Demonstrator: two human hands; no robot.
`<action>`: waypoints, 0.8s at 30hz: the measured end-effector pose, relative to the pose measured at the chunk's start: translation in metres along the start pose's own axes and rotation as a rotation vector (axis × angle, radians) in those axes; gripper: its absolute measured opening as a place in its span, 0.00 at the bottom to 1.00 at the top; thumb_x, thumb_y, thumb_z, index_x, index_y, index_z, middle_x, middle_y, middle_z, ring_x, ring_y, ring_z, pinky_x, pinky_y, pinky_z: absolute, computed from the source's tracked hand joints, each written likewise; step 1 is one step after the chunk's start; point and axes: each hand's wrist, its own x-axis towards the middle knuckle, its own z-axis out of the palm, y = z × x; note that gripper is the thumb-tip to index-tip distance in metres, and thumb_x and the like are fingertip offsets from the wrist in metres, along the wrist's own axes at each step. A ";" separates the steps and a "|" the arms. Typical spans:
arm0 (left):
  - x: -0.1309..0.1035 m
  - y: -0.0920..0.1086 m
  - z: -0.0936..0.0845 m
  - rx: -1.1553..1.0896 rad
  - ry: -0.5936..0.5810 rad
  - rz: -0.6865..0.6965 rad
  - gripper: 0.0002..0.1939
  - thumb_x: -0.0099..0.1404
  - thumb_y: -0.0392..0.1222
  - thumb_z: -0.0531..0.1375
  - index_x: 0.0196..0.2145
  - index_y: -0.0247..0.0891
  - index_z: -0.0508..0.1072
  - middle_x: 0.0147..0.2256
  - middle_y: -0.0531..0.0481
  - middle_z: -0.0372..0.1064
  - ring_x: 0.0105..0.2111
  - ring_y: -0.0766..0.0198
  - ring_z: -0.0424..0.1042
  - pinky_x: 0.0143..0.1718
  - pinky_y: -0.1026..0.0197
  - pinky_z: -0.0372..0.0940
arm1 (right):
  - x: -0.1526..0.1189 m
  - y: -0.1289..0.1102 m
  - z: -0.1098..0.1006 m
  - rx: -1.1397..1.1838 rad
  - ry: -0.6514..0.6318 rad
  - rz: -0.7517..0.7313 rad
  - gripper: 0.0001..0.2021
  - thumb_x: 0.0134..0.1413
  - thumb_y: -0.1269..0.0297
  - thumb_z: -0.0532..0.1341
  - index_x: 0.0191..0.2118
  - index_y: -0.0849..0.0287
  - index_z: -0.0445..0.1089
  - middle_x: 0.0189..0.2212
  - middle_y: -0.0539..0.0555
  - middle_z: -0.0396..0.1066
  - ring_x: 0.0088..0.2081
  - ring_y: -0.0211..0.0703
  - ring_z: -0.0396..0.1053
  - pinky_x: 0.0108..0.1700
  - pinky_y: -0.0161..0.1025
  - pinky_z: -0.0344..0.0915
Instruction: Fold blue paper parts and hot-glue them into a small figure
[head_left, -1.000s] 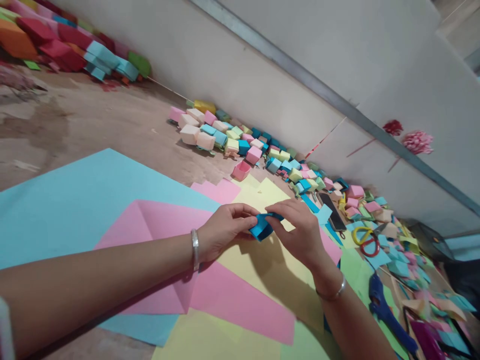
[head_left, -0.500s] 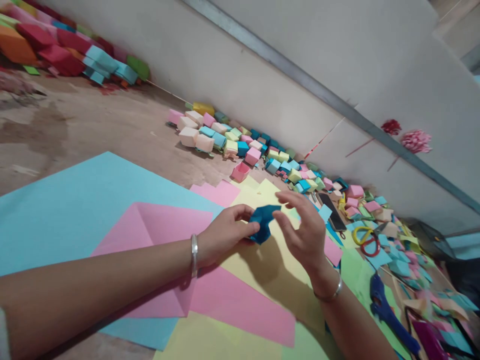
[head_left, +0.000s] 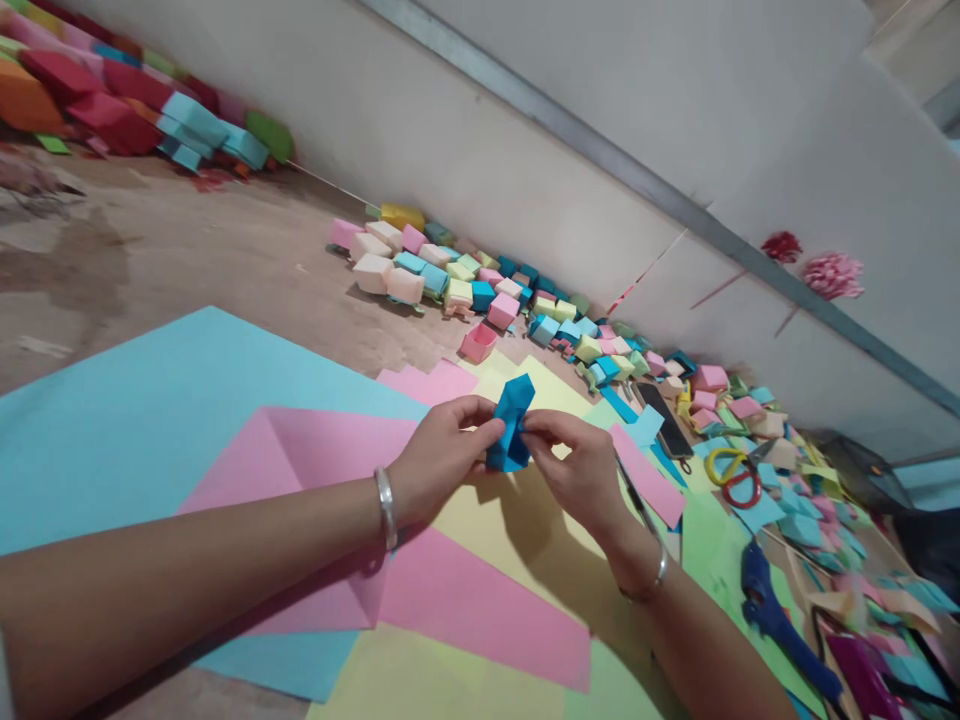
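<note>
A small piece of folded blue paper (head_left: 513, 420) is held up in front of me, with creased, angled sides. My left hand (head_left: 450, 445) grips its left side between thumb and fingers. At its right edge, my right hand (head_left: 577, 465) pinches the paper with thumb and index finger. Beneath both hands lie yellow paper (head_left: 480, 510) and a pink paper sheet (head_left: 480, 610). Left of them, a creased pink sheet (head_left: 337, 440) rests on a large light blue sheet (head_left: 187, 400).
Many small paper boxes (head_left: 501, 310) line the wall's foot. To the right lie a phone (head_left: 664, 420), scissors (head_left: 735, 475) with yellow and red handles, a blue glue gun (head_left: 780, 620) and paper scraps. Larger paper boxes (head_left: 195, 125) sit far left.
The blue paper has been turned more upright. My right hand, apart from it with fingers spread before, has closed in and now pinches its right edge.
</note>
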 end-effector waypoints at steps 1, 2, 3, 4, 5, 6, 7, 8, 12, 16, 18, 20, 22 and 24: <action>0.001 -0.001 0.000 0.052 0.011 0.036 0.08 0.58 0.44 0.62 0.33 0.36 0.72 0.28 0.52 0.69 0.27 0.66 0.69 0.28 0.64 0.66 | 0.000 -0.002 -0.001 -0.019 -0.012 -0.031 0.07 0.53 0.73 0.58 0.32 0.57 0.72 0.32 0.52 0.76 0.31 0.39 0.72 0.34 0.36 0.70; 0.002 -0.002 -0.001 0.102 0.018 0.071 0.07 0.58 0.43 0.60 0.30 0.36 0.71 0.26 0.53 0.67 0.25 0.68 0.66 0.25 0.65 0.64 | 0.000 -0.004 -0.001 -0.045 -0.029 -0.060 0.07 0.53 0.74 0.58 0.31 0.56 0.72 0.32 0.52 0.76 0.31 0.39 0.72 0.33 0.36 0.70; 0.003 -0.003 -0.002 0.146 0.020 0.100 0.07 0.59 0.42 0.59 0.27 0.36 0.70 0.23 0.55 0.64 0.23 0.69 0.63 0.24 0.66 0.62 | -0.001 -0.005 -0.002 -0.075 -0.048 -0.082 0.07 0.53 0.74 0.58 0.31 0.56 0.72 0.31 0.52 0.76 0.31 0.39 0.72 0.33 0.36 0.69; 0.003 -0.003 -0.003 0.186 0.019 0.121 0.08 0.60 0.42 0.58 0.25 0.36 0.68 0.21 0.56 0.61 0.22 0.70 0.61 0.22 0.67 0.60 | -0.001 -0.006 -0.001 -0.105 -0.066 -0.098 0.07 0.53 0.75 0.59 0.31 0.57 0.72 0.31 0.52 0.75 0.31 0.39 0.71 0.34 0.36 0.69; 0.003 -0.004 -0.003 0.221 0.016 0.132 0.10 0.60 0.42 0.57 0.23 0.36 0.67 0.20 0.56 0.58 0.21 0.70 0.59 0.21 0.67 0.58 | -0.002 -0.006 -0.001 -0.135 -0.082 -0.109 0.08 0.53 0.75 0.59 0.31 0.57 0.73 0.31 0.52 0.75 0.31 0.39 0.71 0.34 0.36 0.68; 0.003 -0.004 -0.004 0.250 0.012 0.134 0.11 0.60 0.42 0.56 0.22 0.36 0.66 0.20 0.56 0.57 0.21 0.70 0.58 0.21 0.67 0.57 | -0.003 -0.005 0.000 -0.166 -0.094 -0.118 0.08 0.53 0.75 0.59 0.32 0.57 0.73 0.31 0.52 0.75 0.32 0.40 0.72 0.34 0.36 0.68; 0.003 -0.005 -0.004 0.272 0.005 0.132 0.11 0.60 0.42 0.56 0.22 0.36 0.67 0.20 0.56 0.57 0.21 0.70 0.58 0.21 0.67 0.57 | -0.004 -0.005 0.001 -0.199 -0.098 -0.123 0.08 0.53 0.75 0.59 0.32 0.56 0.74 0.32 0.52 0.75 0.33 0.40 0.72 0.35 0.36 0.68; 0.003 -0.005 -0.004 0.287 -0.007 0.131 0.11 0.60 0.42 0.56 0.22 0.36 0.68 0.20 0.55 0.58 0.21 0.69 0.58 0.21 0.67 0.57 | -0.005 -0.003 0.003 -0.240 -0.093 -0.127 0.09 0.53 0.75 0.58 0.32 0.56 0.74 0.31 0.53 0.75 0.32 0.41 0.72 0.34 0.36 0.67; 0.003 -0.005 -0.003 0.276 -0.010 0.152 0.08 0.59 0.41 0.56 0.29 0.36 0.74 0.24 0.53 0.65 0.23 0.68 0.61 0.23 0.65 0.59 | -0.009 0.002 0.009 -0.426 -0.001 -0.160 0.10 0.54 0.74 0.57 0.28 0.56 0.73 0.26 0.52 0.74 0.29 0.41 0.71 0.32 0.36 0.64; 0.005 -0.008 -0.002 0.199 0.020 0.179 0.06 0.58 0.41 0.59 0.32 0.37 0.72 0.25 0.52 0.68 0.25 0.66 0.66 0.26 0.64 0.63 | -0.010 0.005 0.015 -0.519 0.101 -0.203 0.10 0.56 0.74 0.55 0.27 0.57 0.68 0.22 0.51 0.71 0.25 0.39 0.68 0.30 0.36 0.60; 0.006 -0.009 -0.003 0.175 0.007 0.182 0.04 0.57 0.40 0.59 0.31 0.37 0.71 0.25 0.52 0.68 0.27 0.65 0.69 0.28 0.63 0.65 | -0.010 0.007 0.017 -0.509 0.170 -0.191 0.08 0.55 0.74 0.56 0.27 0.57 0.64 0.20 0.49 0.68 0.23 0.38 0.65 0.28 0.35 0.59; 0.006 -0.009 -0.003 0.156 0.003 0.191 0.04 0.58 0.40 0.59 0.30 0.37 0.72 0.27 0.52 0.70 0.28 0.64 0.70 0.32 0.61 0.67 | -0.010 0.008 0.018 -0.459 0.241 -0.156 0.07 0.53 0.73 0.57 0.28 0.56 0.61 0.20 0.47 0.66 0.22 0.36 0.64 0.27 0.34 0.59; 0.005 -0.007 -0.002 0.130 0.015 0.199 0.05 0.58 0.40 0.59 0.31 0.36 0.72 0.28 0.51 0.71 0.30 0.64 0.72 0.34 0.60 0.69 | -0.009 0.008 0.018 -0.372 0.292 -0.103 0.07 0.50 0.72 0.60 0.30 0.56 0.59 0.21 0.45 0.66 0.22 0.35 0.64 0.26 0.32 0.60; 0.005 -0.005 -0.001 0.070 0.031 0.190 0.05 0.58 0.40 0.60 0.32 0.36 0.73 0.29 0.51 0.71 0.31 0.63 0.73 0.36 0.58 0.70 | -0.008 0.007 0.017 -0.245 0.322 -0.030 0.09 0.49 0.69 0.62 0.35 0.55 0.60 0.23 0.45 0.68 0.23 0.35 0.66 0.27 0.32 0.62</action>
